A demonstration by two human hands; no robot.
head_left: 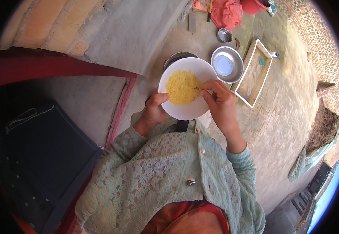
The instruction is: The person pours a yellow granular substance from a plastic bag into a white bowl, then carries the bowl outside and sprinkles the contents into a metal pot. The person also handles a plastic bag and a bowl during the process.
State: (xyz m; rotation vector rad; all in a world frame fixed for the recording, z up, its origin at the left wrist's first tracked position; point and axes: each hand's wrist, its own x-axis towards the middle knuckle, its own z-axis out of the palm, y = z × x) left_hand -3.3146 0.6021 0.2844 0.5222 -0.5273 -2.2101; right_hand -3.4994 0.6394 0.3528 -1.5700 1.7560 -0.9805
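A white bowl with a layer of fine yellow grain is held in front of my body. My left hand grips its left side, thumb over the rim and the other fingers hidden beneath. At the right side of the bowl is my right hand, thumb and fingertips pinched together at the edge of the grain. Whatever lies between those fingertips is too small to make out. Partly covered by the bowl, a dark-rimmed metal pot shows behind it, with a black handle below the bowl.
A metal basin and a smaller metal bowl stand on the ground beyond. Right of them is a white-rimmed rectangular basin. Red cloth lies farther off. At left are a red frame and a dark curtain-like panel.
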